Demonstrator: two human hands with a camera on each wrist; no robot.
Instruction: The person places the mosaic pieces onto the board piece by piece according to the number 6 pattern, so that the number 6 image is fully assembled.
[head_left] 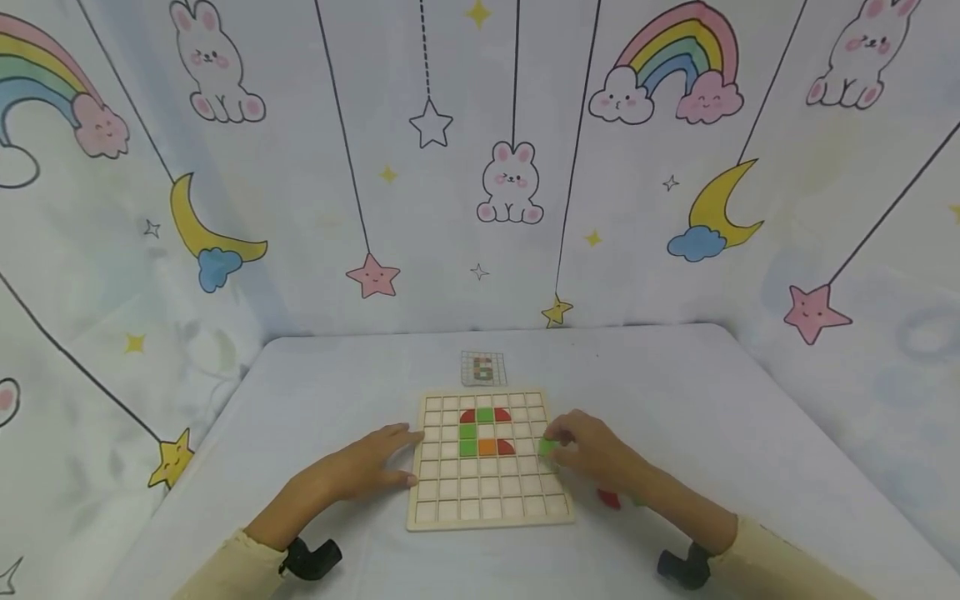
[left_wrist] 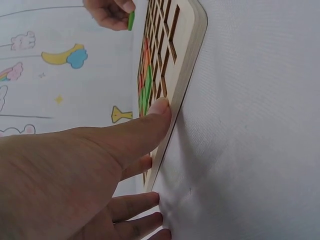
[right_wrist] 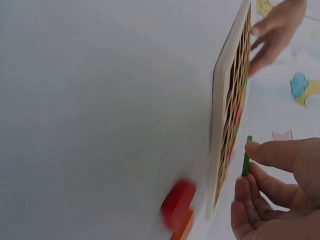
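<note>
A wooden grid board [head_left: 489, 500] lies flat on the white table, with red, green and orange tiles [head_left: 485, 432] set in its upper middle cells. My left hand [head_left: 405, 457] rests with straight fingers against the board's left edge; its thumb [left_wrist: 159, 109] touches the rim of the board [left_wrist: 186, 47]. My right hand [head_left: 553, 445] hovers over the board's right edge and pinches a small green tile [head_left: 548, 447] between thumb and fingertips. In the right wrist view the green tile [right_wrist: 246, 156] stands on edge beside the board [right_wrist: 223, 125].
A red piece [head_left: 609, 498] lies on the table right of the board, beside an orange one [right_wrist: 183, 228]. A small pattern card [head_left: 483, 367] lies behind the board. Cartoon-printed cloth walls [head_left: 480, 167] enclose the table on three sides.
</note>
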